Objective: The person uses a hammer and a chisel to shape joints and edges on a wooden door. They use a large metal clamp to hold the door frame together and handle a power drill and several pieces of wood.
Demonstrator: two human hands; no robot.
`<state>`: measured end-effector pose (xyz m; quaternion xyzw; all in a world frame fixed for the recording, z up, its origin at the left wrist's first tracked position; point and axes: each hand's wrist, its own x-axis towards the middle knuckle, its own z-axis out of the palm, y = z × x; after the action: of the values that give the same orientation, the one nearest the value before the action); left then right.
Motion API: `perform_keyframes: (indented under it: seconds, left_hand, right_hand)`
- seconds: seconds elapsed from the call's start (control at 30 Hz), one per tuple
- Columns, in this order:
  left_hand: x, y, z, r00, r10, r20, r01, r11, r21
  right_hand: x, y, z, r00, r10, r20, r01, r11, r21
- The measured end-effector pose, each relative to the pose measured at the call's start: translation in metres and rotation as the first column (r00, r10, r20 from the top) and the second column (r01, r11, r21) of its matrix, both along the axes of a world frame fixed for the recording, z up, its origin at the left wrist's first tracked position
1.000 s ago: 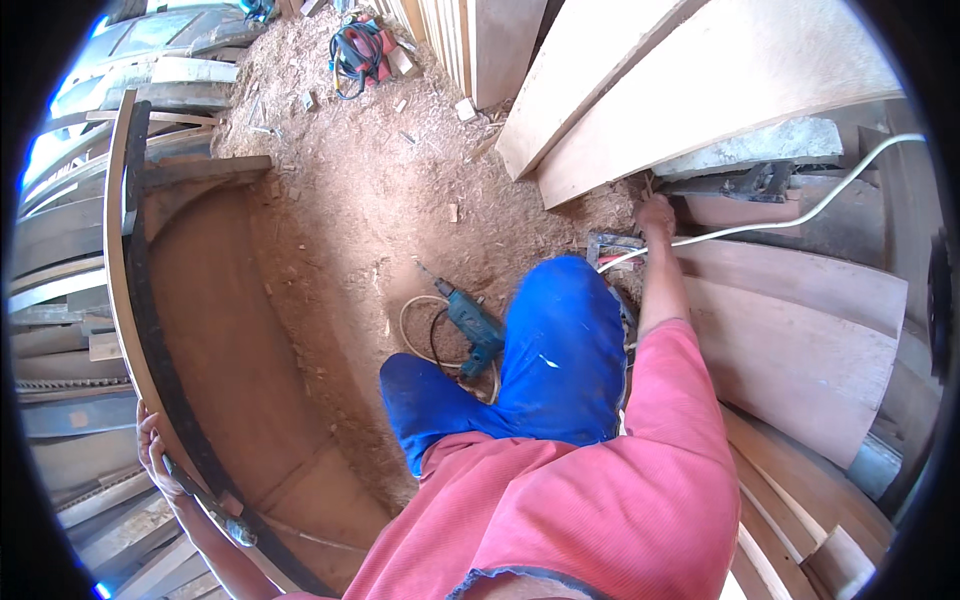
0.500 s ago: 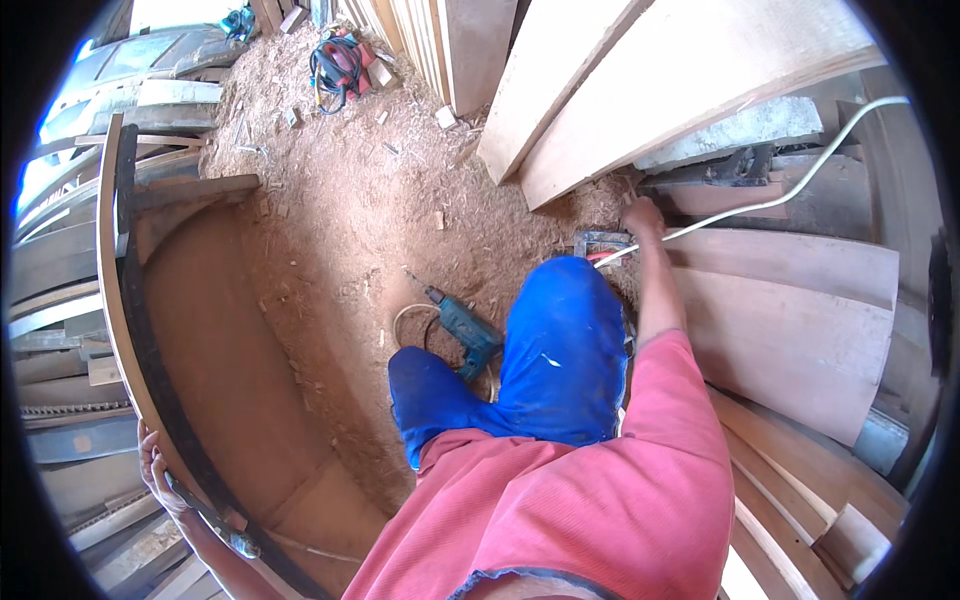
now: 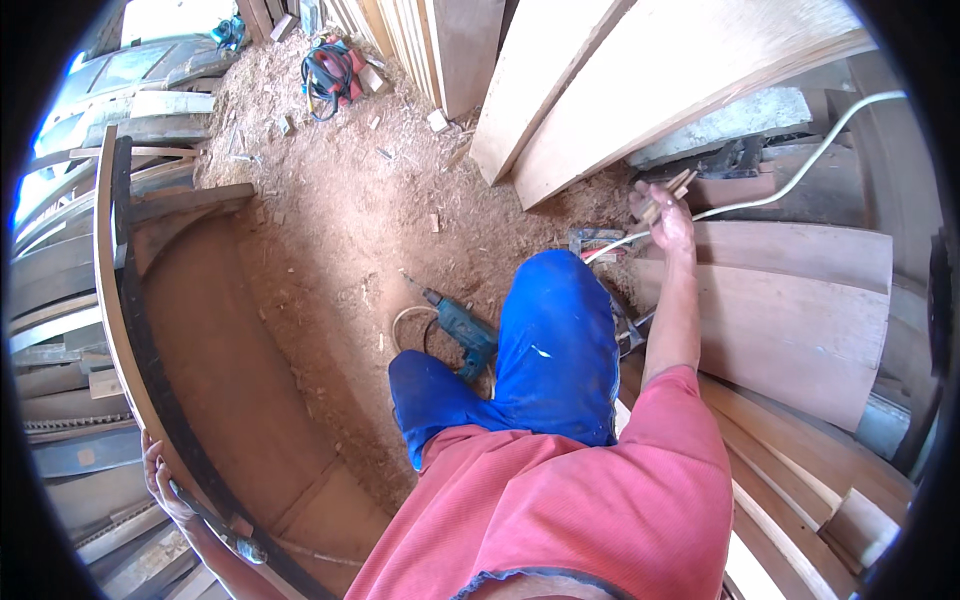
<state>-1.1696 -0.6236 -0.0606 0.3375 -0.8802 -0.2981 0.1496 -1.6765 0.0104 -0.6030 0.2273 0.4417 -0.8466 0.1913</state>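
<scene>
Trousers point(image 3: 555, 310) white-marked; right hand point(image 3: 668, 218) holds sticks point(image 3: 681, 186)

The wood pieces point(image 3: 682, 184) are tan — the drill point(image 3: 466, 331) teal, the trousers point(image 3: 557, 365) blue.

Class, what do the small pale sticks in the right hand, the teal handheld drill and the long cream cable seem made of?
Small pale sticks in the right hand: probably unfinished wood; tan and matt.
Teal handheld drill: likely plastic housing, evenly coloured; painted metal is possible.
Long cream cable: probably smooth plastic sheathing; even colour, flowing bend.
</scene>
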Motion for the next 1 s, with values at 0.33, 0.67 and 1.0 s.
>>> perform_keyframes:
  seconds: [0.33,0.67,1.0]
  left_hand:
    - [-0.006,0.0,-0.002,0.998,0.024,0.063,-0.015,0.99,-0.141]
    - [-0.024,0.028,-0.002,0.997,-0.021,0.071,0.034,0.981,-0.191]
    - [-0.04,0.039,0.012,0.994,0.066,0.087,-0.025,0.916,-0.401]
  right_hand:
    - [0.043,-0.055,0.121,0.927,0.343,-0.153,-0.372,0.781,-0.501]
    - [0.036,-0.102,0.17,0.987,0.16,0.008,-0.155,0.967,-0.204]
    - [0.081,-0.273,0.245,0.841,0.533,-0.094,-0.539,0.809,-0.235]
